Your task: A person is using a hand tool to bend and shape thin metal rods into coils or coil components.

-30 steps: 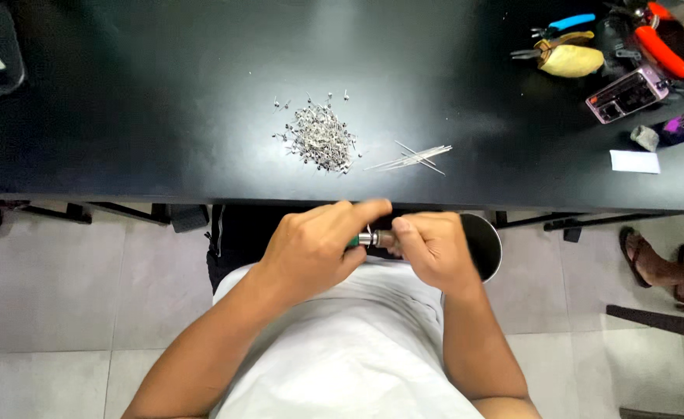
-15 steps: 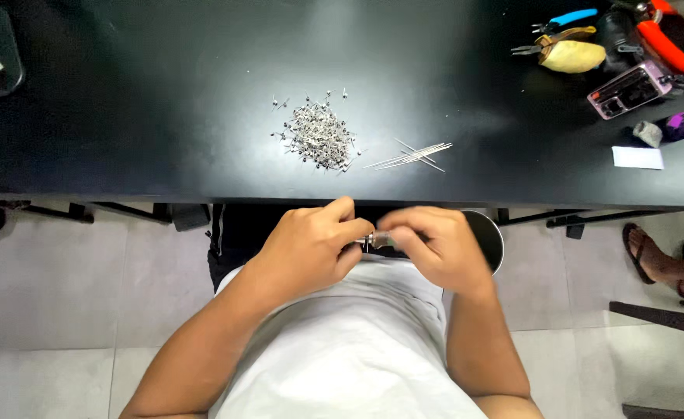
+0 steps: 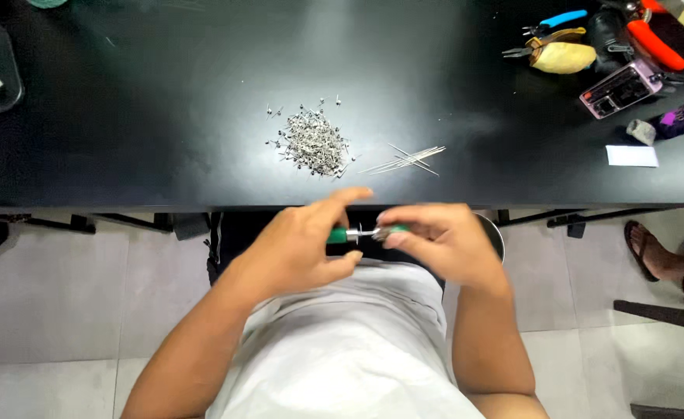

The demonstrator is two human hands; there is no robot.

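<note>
— So where was the green-handled tool?

— Level between both hands, just below the black table edge, long axis running left to right.

— And the grips?

— Left hand was closed round the green handle; right hand pinched the metal tip, nearer the thin wires than the pile of small metal pins.

The tool between the hands has a green handle and silver tip. At twelve o'clock lies a silvery-grey pin heap on the black table; at two o'clock, blue-handled pliers and an orange-red tool.
</note>
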